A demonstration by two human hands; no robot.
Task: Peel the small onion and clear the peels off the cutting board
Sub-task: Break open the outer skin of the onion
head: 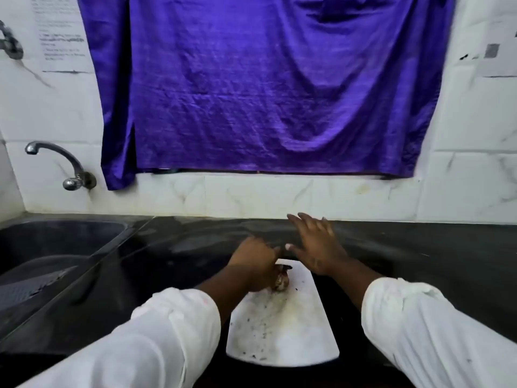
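The white cutting board (282,329) lay on the dark worktop (436,264), its long axis running away from the person. At its far end sat the small onion (280,282), brownish, blurred, its orientation unclear. The left hand (253,261) curled over it; whether that grip actually clasped the onion could not be told. The right hand (317,243) hovered beyond the board's far right corner, fingers spread, grip released. Dark specks dotted the board.
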